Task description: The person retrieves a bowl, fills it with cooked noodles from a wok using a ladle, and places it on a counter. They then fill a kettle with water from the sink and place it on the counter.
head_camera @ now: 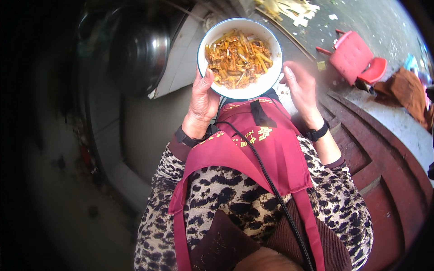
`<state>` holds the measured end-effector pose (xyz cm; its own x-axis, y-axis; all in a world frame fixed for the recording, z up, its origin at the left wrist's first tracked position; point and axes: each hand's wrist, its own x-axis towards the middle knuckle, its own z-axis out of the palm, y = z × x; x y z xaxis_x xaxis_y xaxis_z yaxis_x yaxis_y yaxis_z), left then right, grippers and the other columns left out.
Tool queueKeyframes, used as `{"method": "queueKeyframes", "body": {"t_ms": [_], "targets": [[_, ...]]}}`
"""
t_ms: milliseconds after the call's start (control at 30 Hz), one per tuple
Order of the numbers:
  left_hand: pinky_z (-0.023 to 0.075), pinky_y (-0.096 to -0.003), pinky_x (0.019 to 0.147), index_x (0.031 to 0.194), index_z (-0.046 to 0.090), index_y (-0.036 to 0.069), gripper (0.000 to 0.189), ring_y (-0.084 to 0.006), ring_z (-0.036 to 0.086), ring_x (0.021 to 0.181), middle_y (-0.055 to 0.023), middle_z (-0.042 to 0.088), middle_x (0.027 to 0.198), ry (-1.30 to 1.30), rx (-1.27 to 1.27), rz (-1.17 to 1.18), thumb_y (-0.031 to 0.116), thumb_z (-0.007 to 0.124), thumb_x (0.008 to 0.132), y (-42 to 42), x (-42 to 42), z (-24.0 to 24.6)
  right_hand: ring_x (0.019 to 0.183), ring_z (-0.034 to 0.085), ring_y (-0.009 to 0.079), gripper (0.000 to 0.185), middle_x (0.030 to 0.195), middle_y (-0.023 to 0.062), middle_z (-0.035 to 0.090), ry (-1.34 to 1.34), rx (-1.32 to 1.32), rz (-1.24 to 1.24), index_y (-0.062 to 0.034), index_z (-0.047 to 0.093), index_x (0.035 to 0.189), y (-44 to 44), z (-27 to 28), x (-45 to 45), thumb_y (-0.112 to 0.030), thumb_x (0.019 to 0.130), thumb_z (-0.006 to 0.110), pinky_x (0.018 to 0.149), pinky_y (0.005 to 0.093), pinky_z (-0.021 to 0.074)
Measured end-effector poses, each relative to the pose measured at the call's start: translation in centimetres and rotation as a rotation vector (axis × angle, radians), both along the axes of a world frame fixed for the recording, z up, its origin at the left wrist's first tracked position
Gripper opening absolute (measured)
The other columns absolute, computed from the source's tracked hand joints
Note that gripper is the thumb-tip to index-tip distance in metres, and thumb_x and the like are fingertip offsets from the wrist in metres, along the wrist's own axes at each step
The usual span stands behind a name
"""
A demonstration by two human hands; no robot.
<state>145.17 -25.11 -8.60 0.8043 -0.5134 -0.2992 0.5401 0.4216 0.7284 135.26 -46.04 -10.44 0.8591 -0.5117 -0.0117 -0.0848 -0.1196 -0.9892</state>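
A white bowl with a blue rim (252, 90) is held out in front of my body, and cooked food cut into strips (237, 59), orange-brown and sauced, lies in it. My left hand (203, 96) grips the bowl at its lower left, thumb up at the rim and the other fingers hidden beneath. Close beside the right rim is my right hand (300, 89), its thumb raised and fingers curled towards the bowl. Whether it touches the bowl cannot be made out. Below the bowl hangs a dark red apron (271, 145) with yellow printing.
At the left, in shadow, stands a large dark metal pot (142, 50) by a pale tiled ledge (179, 57). A red chair (352, 56) stands at the upper right, near a brown cloth (403, 91). Red-brown panelling (383, 159) runs along my right side. Wood scraps (295, 10) lie beyond the bowl.
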Motion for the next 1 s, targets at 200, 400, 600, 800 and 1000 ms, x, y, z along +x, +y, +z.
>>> {"method": "queueKeyframes", "body": {"t_ms": [200, 400, 600, 800, 1000], "targets": [[0.031, -0.0387, 0.104, 0.136, 0.031, 0.008, 0.068, -0.0224, 0.04, 0.123, -0.008, 0.043, 0.132, -0.055, -0.032, 0.142, 0.029, 0.067, 0.082, 3.8, 0.0, 0.0, 0.066, 0.058, 0.0206, 0.012, 0.075, 0.0088, 0.059, -0.371, -0.583, 0.12, -0.0013, 0.062, 0.084, 3.1, 4.1, 4.2, -0.002, 0.074, 0.068, 0.059, 0.0291, 0.046], [0.0329, -0.0375, 0.102, 0.131, 0.033, 0.007, 0.065, -0.021, 0.042, 0.119, -0.0093, 0.044, 0.126, -0.022, -0.042, 0.181, 0.029, 0.068, 0.081, 3.5, -0.7, -0.8, 0.072, 0.057, 0.026, 0.01, 0.069, 0.0091, 0.055, -0.226, -0.81, 0.402, -0.0031, 0.061, 0.074, 5.5, 6.3, 7.4, -0.008, 0.068, 0.068, 0.065, 0.0361, 0.0471], [0.0319, -0.0365, 0.102, 0.13, 0.034, 0.007, 0.065, -0.0206, 0.041, 0.118, -0.0085, 0.044, 0.126, -0.075, -0.042, 0.198, 0.029, 0.069, 0.08, 2.9, -1.4, -1.4, 0.073, 0.056, 0.0279, 0.007, 0.07, 0.0114, 0.055, -0.055, -1.059, 0.562, -0.0035, 0.06, 0.07, 5.4, 5.6, 7.8, -0.009, 0.071, 0.063, 0.066, 0.037, 0.0466], [0.0313, -0.0368, 0.102, 0.13, 0.035, 0.007, 0.065, -0.0207, 0.041, 0.119, -0.0081, 0.044, 0.127, -0.063, -0.069, 0.208, 0.03, 0.069, 0.079, 2.7, -1.2, -2.3, 0.068, 0.06, 0.0275, 0.009, 0.071, 0.0134, 0.058, -0.017, -0.683, 0.474, 0.0, 0.064, 0.076, 3.8, 7.2, 6.7, -0.007, 0.073, 0.067, 0.065, 0.0343, 0.0486], [0.0306, -0.0379, 0.104, 0.136, 0.028, 0.004, 0.077, -0.0222, 0.039, 0.124, -0.0087, 0.042, 0.132, 0.001, -0.163, 0.214, 0.033, 0.07, 0.078, 2.9, -1.7, -2.8, 0.07, 0.056, 0.0084, 0.001, 0.076, 0.0004, 0.062, 0.006, 0.078, 0.655, -0.0018, 0.065, 0.079, -5.4, 8.4, 5.8, -0.003, 0.079, 0.066, 0.066, 0.0208, 0.0445]]}}
